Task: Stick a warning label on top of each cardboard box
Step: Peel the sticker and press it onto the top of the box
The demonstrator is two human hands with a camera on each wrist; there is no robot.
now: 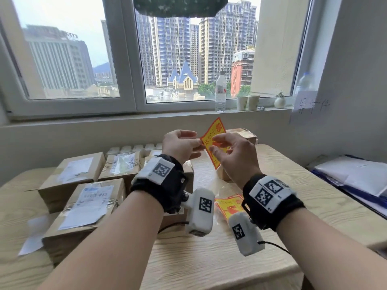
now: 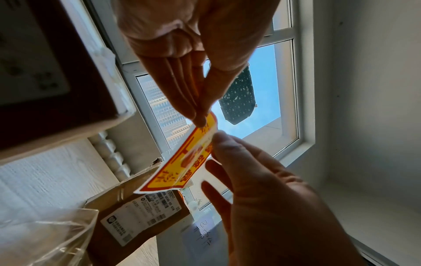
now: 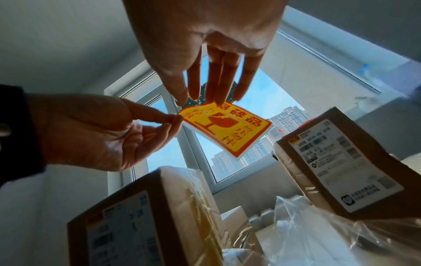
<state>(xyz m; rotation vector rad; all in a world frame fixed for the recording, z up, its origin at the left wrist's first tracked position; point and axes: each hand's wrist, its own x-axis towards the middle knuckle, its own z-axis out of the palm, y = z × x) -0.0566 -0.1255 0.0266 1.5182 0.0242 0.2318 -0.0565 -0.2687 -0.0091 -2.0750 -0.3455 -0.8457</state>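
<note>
A yellow and orange warning label [image 1: 212, 141] [image 2: 182, 162] [image 3: 227, 129] is held up in the air above the table. My left hand [image 1: 199, 142] [image 2: 201, 120] [image 3: 175, 119] pinches its left corner between thumb and fingers. My right hand [image 1: 215, 144] [image 3: 200, 99] has straight, spread fingers whose tips touch the label's edge, where the white backing lifts a little. Several brown cardboard boxes [image 1: 73, 170] with white shipping slips lie on the left of the table. Another box [image 1: 243, 132] [image 3: 337, 162] stands behind the hands.
A clear bag with more labels [image 1: 229, 206] lies on the wooden table [image 1: 272, 185] under my wrists. A water bottle [image 1: 220, 91], two cups [image 1: 248, 102] and a small vase [image 1: 279, 101] stand on the windowsill. Papers and folders [image 1: 356, 174] lie at the right.
</note>
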